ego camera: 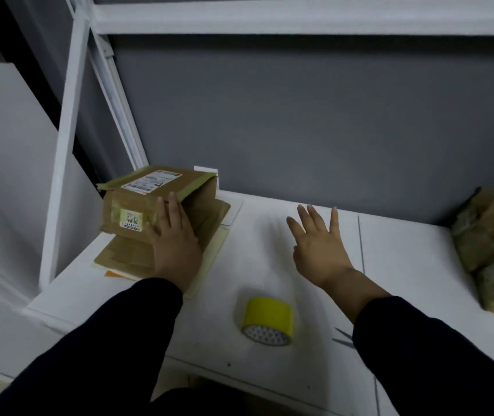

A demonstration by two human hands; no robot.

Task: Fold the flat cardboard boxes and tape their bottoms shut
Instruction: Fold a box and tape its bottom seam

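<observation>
Standing at centre-left, one cardboard box (137, 205) looks folded and taped, resting on flat cardboard (125, 256). The left hand (173, 238) presses it with straight fingers. The right hand (317, 244) hovers spread and holds nothing. The tape roll (266, 319) lies at lower centre, and crumpled flat boxes (492, 235) at the right edge likely remain to do.

Packing room: white racking (61, 163), labelled box (131, 205), tape roll (266, 315).

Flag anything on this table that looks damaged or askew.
The cardboard box under the left hand sits tilted on a flat cardboard stack, old tape peeling at its corner. At the right edge, a crumpled cardboard pile looks battered.
</observation>
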